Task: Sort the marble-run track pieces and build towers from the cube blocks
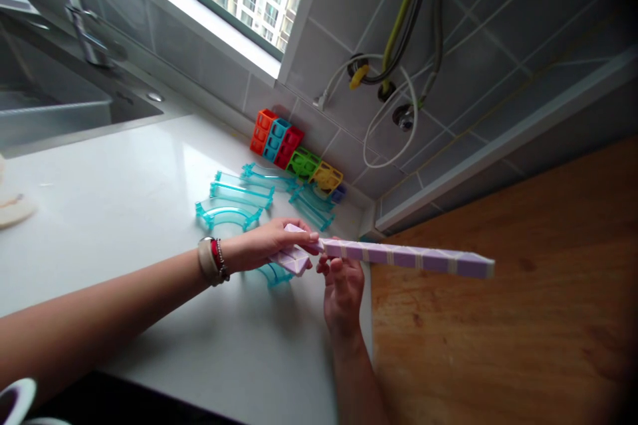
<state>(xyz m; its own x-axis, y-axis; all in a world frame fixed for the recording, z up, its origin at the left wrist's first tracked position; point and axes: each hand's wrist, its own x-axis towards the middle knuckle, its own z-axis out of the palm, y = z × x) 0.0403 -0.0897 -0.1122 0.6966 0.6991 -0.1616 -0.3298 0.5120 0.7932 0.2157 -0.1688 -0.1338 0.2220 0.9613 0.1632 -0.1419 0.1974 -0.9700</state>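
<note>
My left hand (279, 239) reaches in from the left, wearing bracelets, and is closed on a long, narrow lavender bar (409, 256) with pale bands. Its thumb presses on the near end of the bar. A short, wider lavender piece (295, 261) shows under the same hand; whether the two are joined is hidden. From below comes my right hand (343, 292), its fingers curled around the bar just beyond the left thumb. The bar's far end sticks out to the right, over the wooden surface. Translucent turquoise track pieces (242, 194) lie behind my left hand, and another (274, 273) lies partly beneath it.
Orange, blue, red, green and yellow toy blocks (289, 143) stand along the tiled wall. A sink (114, 113) with a faucet (90, 40) is at the left. Cables and a hose (399, 33) hang on the wall. A wooden surface (473, 345) borders the white counter (124, 199).
</note>
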